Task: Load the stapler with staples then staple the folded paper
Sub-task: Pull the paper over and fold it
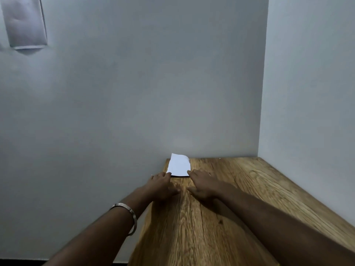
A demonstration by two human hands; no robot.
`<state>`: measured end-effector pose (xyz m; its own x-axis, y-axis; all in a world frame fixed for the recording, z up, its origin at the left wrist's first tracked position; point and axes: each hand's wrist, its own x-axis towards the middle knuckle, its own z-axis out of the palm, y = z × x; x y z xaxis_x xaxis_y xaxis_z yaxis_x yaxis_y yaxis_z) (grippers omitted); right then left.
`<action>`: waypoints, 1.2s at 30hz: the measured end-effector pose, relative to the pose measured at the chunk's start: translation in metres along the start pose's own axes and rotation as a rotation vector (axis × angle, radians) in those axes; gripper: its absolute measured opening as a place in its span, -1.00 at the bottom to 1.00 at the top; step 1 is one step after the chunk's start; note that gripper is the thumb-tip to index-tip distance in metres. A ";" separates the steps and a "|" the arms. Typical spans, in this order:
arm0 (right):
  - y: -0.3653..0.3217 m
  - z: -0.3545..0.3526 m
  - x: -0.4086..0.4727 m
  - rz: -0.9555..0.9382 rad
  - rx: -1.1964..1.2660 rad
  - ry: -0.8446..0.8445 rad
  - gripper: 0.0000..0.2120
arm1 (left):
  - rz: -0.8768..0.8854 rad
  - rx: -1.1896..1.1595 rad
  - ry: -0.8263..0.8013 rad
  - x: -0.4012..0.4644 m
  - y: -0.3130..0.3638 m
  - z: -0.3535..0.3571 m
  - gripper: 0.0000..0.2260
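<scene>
The wooden desk (221, 217) ran into a wall corner, with the folded paper (179, 165) lying near its far left edge. Just before the paper, the left hand (163, 186) and right hand (202, 186) rested flat, fingers released and touching its near corners, probably to steady it; no stapler showed.

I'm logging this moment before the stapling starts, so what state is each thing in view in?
Folded paper: lying at the far end of the table, far edge curling up against the wall.
Left hand: fingers straight, tips at the paper's near left corner.
Right hand: fingers straight, tips at the paper's near right corner.
Bracelet: worn on the left wrist.
Wooden table: bearing the paper and both hands.
Stapler: not in view.
</scene>
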<state>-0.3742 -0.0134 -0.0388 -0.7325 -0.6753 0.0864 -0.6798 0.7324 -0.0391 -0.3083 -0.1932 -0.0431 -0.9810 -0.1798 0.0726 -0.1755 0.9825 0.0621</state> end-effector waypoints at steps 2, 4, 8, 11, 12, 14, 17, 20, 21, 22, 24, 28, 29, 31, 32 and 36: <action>0.004 0.006 0.013 0.001 0.020 0.001 -0.34 | -0.005 0.006 0.000 0.017 -0.005 0.005 -0.18; 0.006 0.011 0.027 -0.001 0.027 -0.009 -0.36 | -0.008 0.007 0.001 0.032 -0.010 0.011 -0.22; 0.007 0.014 0.046 -0.004 0.035 -0.017 -0.40 | 0.012 -0.013 0.030 0.050 -0.012 0.016 -0.35; 0.007 0.016 0.054 -0.014 0.033 -0.040 -0.43 | 0.041 -0.030 0.018 0.055 -0.011 0.023 -0.45; 0.007 0.017 0.055 -0.019 0.029 -0.055 -0.44 | 0.051 -0.033 0.007 0.055 -0.010 0.026 -0.48; 0.008 0.018 0.056 -0.033 0.027 -0.067 -0.48 | 0.065 -0.046 -0.001 0.054 -0.008 0.029 -0.52; 0.010 0.021 0.053 -0.043 0.053 -0.037 -0.51 | 0.076 -0.062 0.016 0.051 -0.008 0.026 -0.58; 0.011 0.018 0.048 -0.050 0.063 -0.038 -0.53 | 0.082 -0.085 0.029 0.045 -0.006 0.022 -0.62; 0.011 0.017 0.045 -0.046 0.064 -0.048 -0.54 | 0.081 -0.095 0.033 0.041 -0.004 0.021 -0.63; 0.010 0.015 0.042 -0.042 0.064 -0.055 -0.55 | 0.079 -0.102 0.035 0.038 -0.003 0.020 -0.63; 0.010 0.013 0.034 -0.038 0.062 -0.060 -0.57 | 0.076 -0.104 0.032 0.031 0.001 0.018 -0.64; 0.006 0.010 0.007 -0.049 0.079 -0.063 -0.59 | 0.080 -0.120 0.016 0.007 0.008 0.016 -0.63; 0.005 0.010 -0.001 -0.055 0.085 -0.059 -0.59 | 0.081 -0.126 0.018 0.000 0.010 0.015 -0.63; 0.001 0.006 -0.018 -0.060 0.088 -0.059 -0.60 | 0.078 -0.141 0.013 -0.015 0.015 0.013 -0.64; -0.001 0.005 -0.027 -0.061 0.089 -0.061 -0.61 | 0.073 -0.148 0.008 -0.024 0.018 0.012 -0.64; -0.011 0.000 -0.063 -0.061 0.113 -0.067 -0.63 | 0.071 -0.126 0.016 -0.061 0.031 0.008 -0.63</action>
<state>-0.3203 0.0212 -0.0435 -0.6880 -0.7253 0.0254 -0.7201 0.6779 -0.1477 -0.2549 -0.1518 -0.0533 -0.9891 -0.1113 0.0967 -0.0925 0.9791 0.1808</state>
